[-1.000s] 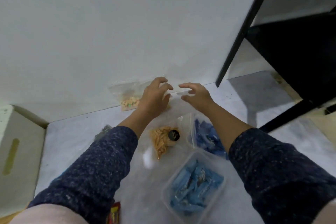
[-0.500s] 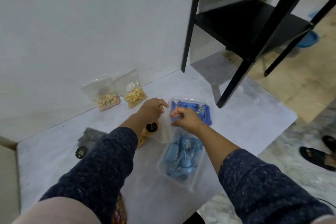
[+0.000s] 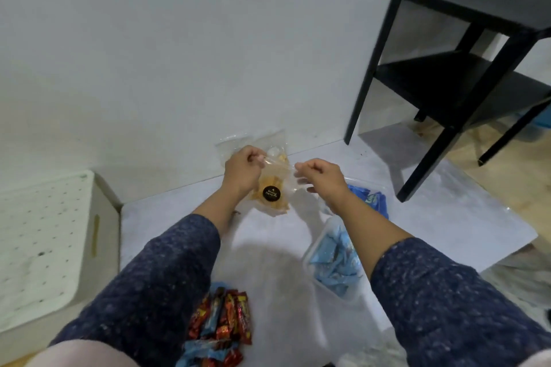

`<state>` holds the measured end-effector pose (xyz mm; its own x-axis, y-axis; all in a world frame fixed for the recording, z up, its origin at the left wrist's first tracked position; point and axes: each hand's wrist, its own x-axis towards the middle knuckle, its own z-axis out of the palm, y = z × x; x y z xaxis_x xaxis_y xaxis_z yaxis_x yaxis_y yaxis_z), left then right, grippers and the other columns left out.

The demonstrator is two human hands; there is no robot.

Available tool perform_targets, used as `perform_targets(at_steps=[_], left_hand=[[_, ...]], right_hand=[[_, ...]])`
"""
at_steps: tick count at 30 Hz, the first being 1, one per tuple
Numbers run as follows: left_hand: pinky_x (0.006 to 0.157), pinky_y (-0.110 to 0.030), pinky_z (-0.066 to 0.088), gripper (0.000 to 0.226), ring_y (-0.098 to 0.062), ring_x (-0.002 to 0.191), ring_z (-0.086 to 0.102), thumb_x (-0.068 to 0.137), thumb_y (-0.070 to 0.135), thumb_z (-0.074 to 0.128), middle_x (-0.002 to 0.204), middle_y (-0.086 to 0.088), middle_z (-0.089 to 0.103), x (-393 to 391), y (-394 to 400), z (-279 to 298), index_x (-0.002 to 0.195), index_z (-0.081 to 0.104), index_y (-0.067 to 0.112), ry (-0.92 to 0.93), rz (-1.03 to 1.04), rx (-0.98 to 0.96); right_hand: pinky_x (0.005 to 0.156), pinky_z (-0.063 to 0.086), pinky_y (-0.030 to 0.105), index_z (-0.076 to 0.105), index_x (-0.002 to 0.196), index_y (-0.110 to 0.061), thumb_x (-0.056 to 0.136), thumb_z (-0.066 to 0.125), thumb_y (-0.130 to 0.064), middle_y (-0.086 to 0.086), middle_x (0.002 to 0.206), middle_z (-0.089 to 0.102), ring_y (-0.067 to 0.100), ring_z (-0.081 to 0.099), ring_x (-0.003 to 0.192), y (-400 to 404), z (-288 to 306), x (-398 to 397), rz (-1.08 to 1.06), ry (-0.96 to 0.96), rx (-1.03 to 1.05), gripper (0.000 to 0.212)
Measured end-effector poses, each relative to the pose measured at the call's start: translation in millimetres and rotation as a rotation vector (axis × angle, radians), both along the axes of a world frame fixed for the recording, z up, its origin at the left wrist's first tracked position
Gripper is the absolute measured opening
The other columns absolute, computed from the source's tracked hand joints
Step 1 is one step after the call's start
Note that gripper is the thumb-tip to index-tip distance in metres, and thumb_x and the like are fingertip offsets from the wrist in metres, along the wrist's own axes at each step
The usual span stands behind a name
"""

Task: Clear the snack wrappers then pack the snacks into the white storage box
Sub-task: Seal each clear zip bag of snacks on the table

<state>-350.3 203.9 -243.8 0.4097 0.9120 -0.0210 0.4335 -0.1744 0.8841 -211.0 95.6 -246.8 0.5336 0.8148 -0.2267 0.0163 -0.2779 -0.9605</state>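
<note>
A clear bag of yellow chips (image 3: 272, 191) with a round black label hangs above the white mat (image 3: 268, 250). My left hand (image 3: 243, 171) pinches its top left edge and my right hand (image 3: 320, 176) pinches its top right edge. The white storage box (image 3: 44, 235) with a perforated lid stands at the left. Two clear tubs of blue-wrapped snacks lie under my right arm, the near tub (image 3: 334, 262) and the far tub (image 3: 368, 198). Red and blue wrapped bars (image 3: 222, 319) lie in a heap near the bottom edge.
Another clear snack bag (image 3: 253, 141) leans on the white wall behind my hands. A black side table (image 3: 465, 74) stands at the right, one leg on the mat. Tiled floor shows beyond the mat's right edge.
Both hands have lifted the chips bag off the mat and hold it by its top. The view has swung left and down, bringing the white box and the heap of bars into sight.
</note>
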Motion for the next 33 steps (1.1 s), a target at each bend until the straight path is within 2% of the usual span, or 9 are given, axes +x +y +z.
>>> perform_targets(at_steps=[2,5,9,13,18,21,24,28,33], left_hand=[[0.087,-0.028,0.047,0.015,-0.015,0.088,0.063,0.094,0.012,0.049,0.095,0.003,0.064,-13,2,14,0.097,0.063,0.016,-0.108,0.117,-0.016],[0.084,-0.026,0.049,0.014,-0.006,0.078,0.062,0.096,0.015,0.048,0.099,0.002,0.064,-31,6,35,0.095,0.061,0.020,-0.235,0.271,-0.022],[0.090,-0.033,0.053,0.008,-0.009,0.081,0.066,0.095,0.018,0.052,0.101,-0.002,0.065,-47,7,56,0.096,0.060,0.020,-0.380,0.364,-0.019],[0.094,-0.038,0.052,0.005,-0.012,0.088,0.068,0.093,0.023,0.055,0.089,0.009,0.061,-59,3,69,0.093,0.060,0.021,-0.399,0.381,0.027],[0.093,-0.042,0.052,0.015,-0.013,0.086,0.069,0.092,0.023,0.056,0.087,0.012,0.062,-68,-5,77,0.079,0.059,0.028,-0.407,0.420,0.089],[0.089,-0.040,0.055,0.017,-0.013,0.083,0.066,0.092,0.018,0.057,0.085,0.011,0.062,-71,-8,80,0.078,0.060,0.026,-0.477,0.421,0.081],[0.087,-0.036,0.056,0.015,-0.011,0.079,0.064,0.091,0.015,0.059,0.083,0.009,0.062,-71,-9,80,0.078,0.062,0.023,-0.537,0.401,0.073],[0.081,-0.028,0.056,0.012,-0.002,0.070,0.061,0.091,0.014,0.058,0.081,0.005,0.060,-67,-8,84,0.081,0.062,0.018,-0.642,0.449,0.047],[0.077,-0.023,0.057,0.008,-0.006,0.075,0.060,0.092,0.015,0.059,0.083,0.004,0.061,-62,-12,90,0.086,0.064,0.017,-0.654,0.453,0.066]], right_hand=[[0.076,0.052,0.028,0.064,0.083,-0.013,0.083,0.070,-0.023,0.001,0.086,0.067,0.011,0.062,0.080,7,17,-7,0.032,0.058,0.069,0.012],[0.086,0.052,0.032,0.065,0.083,-0.013,0.081,0.071,-0.010,0.009,0.089,0.065,0.019,0.062,0.086,22,40,-17,0.100,0.125,0.176,0.007],[0.080,0.054,0.028,0.064,0.080,-0.012,0.085,0.063,0.000,0.011,0.081,0.066,0.020,0.062,0.079,43,62,-27,0.135,0.125,0.284,0.013],[0.081,0.056,0.024,0.063,0.083,-0.011,0.089,0.058,0.001,0.008,0.081,0.067,0.016,0.065,0.076,57,75,-29,0.151,0.146,0.306,0.014],[0.081,0.054,0.026,0.060,0.080,-0.016,0.091,0.055,-0.001,0.004,0.083,0.065,0.015,0.061,0.079,67,86,-36,0.197,0.006,0.305,0.019],[0.076,0.050,0.029,0.060,0.076,-0.020,0.091,0.056,-0.005,0.005,0.091,0.063,0.016,0.057,0.083,70,91,-38,0.208,-0.091,0.293,0.021],[0.077,0.047,0.029,0.059,0.078,-0.020,0.091,0.055,-0.008,0.003,0.092,0.062,0.016,0.055,0.085,74,95,-38,0.212,-0.174,0.259,0.019],[0.074,0.048,0.028,0.059,0.084,-0.018,0.093,0.054,-0.009,-0.001,0.086,0.062,0.014,0.059,0.084,76,101,-39,0.269,-0.101,0.277,0.014],[0.063,0.046,0.021,0.061,0.077,-0.019,0.090,0.057,-0.004,-0.002,0.077,0.061,0.012,0.055,0.071,72,103,-38,0.316,-0.102,0.295,0.020]])
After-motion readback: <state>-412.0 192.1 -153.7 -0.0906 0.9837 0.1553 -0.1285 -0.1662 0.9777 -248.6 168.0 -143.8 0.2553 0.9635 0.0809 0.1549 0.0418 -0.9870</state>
